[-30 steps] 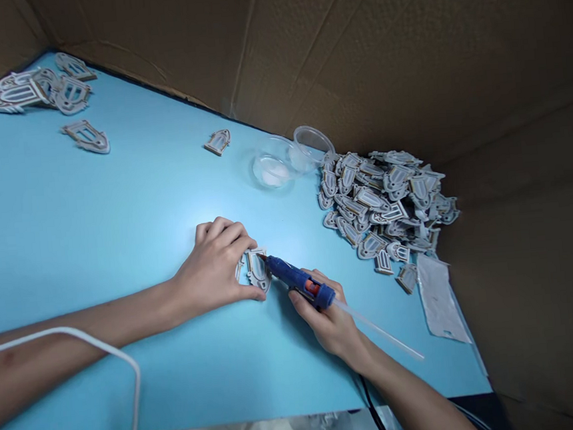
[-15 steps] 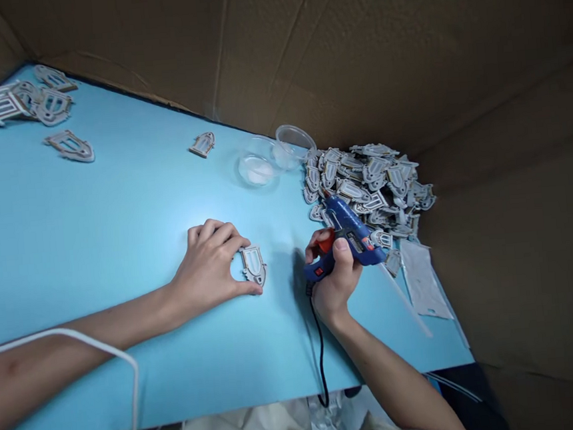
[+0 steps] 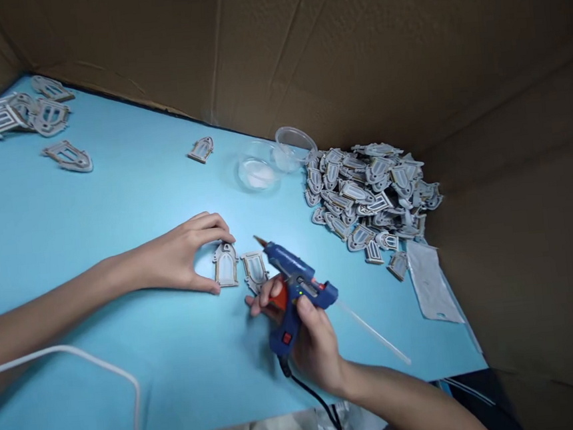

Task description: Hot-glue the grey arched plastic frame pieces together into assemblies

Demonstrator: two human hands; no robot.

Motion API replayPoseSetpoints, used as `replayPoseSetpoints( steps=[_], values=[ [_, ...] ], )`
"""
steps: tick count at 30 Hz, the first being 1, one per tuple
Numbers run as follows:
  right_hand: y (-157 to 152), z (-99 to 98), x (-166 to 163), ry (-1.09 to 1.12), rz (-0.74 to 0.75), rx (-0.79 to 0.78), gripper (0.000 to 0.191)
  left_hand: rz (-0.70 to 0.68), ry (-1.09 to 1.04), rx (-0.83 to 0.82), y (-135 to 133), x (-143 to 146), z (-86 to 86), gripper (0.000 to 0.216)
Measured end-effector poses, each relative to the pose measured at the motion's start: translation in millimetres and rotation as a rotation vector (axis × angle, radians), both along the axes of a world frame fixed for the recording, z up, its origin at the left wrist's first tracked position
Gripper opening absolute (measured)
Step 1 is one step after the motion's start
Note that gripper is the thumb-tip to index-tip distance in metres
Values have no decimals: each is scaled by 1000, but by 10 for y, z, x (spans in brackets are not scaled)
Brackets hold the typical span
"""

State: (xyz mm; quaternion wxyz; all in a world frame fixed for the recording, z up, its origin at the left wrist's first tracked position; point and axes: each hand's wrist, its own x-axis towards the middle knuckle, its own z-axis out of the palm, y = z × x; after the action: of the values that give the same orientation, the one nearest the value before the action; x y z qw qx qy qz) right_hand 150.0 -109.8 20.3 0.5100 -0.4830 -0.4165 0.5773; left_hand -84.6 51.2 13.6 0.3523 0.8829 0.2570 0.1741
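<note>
My right hand (image 3: 311, 336) is closed round a blue glue gun (image 3: 293, 288) with an orange trigger, its nozzle pointing up and left over the blue table (image 3: 115, 210). One finger of that hand rests beside a grey arch-shaped cutout (image 3: 255, 270) lying flat. My left hand (image 3: 182, 254) pinches a second grey arch cutout (image 3: 226, 264) between thumb and forefinger, just left of the first. The two pieces lie side by side, slightly apart. A clear glue stick (image 3: 374, 333) juts from the gun's rear.
A heap of grey cutouts (image 3: 369, 191) sits at the right, with a silvery sheet (image 3: 430, 283) beside it. Two clear plastic cups (image 3: 274, 159) stand near the cardboard wall (image 3: 352, 48). More cutouts (image 3: 17, 115) lie far left, one (image 3: 201, 149) alone. A white cable (image 3: 94, 369) loops front left.
My right hand brought the glue gun back from the heap to the table's middle. A second arch piece now lies by the first, and my left hand shifted onto it.
</note>
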Motion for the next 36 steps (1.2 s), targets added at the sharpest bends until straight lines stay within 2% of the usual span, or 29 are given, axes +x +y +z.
replayPoseSetpoints(
  steps=[1, 3, 6, 8, 10, 13, 15, 24, 36],
  values=[
    [-3, -25, -24, -4, 6, 4, 44, 2, -10, 7, -8, 18, -3, 65],
    [51, -80, 31, -61, -78, 70, 44, 10, -18, 18, -33, 50, -10, 66],
    [167, -132, 291, -231, -191, 192, 43, 38, 2, 30, -88, 93, -18, 68],
    [205, -117, 464, -394, -122, 228, 38, 71, 24, 42, -138, 131, -23, 70],
    [212, -67, 551, -579, 21, 236, 30, 116, 41, 55, -197, 177, -31, 73],
    [217, 17, 521, -799, 210, 276, 30, 199, 60, 75, -285, 240, -48, 77],
    [230, 46, 459, -877, 284, 328, 32, 239, 69, 84, -331, 267, -60, 76],
    [237, 54, 379, -991, 297, 379, 31, 254, 74, 85, -364, 292, -93, 80],
    [241, 41, 358, -1005, 261, 446, 30, 250, 60, 56, -344, 299, -98, 81]
  ],
)
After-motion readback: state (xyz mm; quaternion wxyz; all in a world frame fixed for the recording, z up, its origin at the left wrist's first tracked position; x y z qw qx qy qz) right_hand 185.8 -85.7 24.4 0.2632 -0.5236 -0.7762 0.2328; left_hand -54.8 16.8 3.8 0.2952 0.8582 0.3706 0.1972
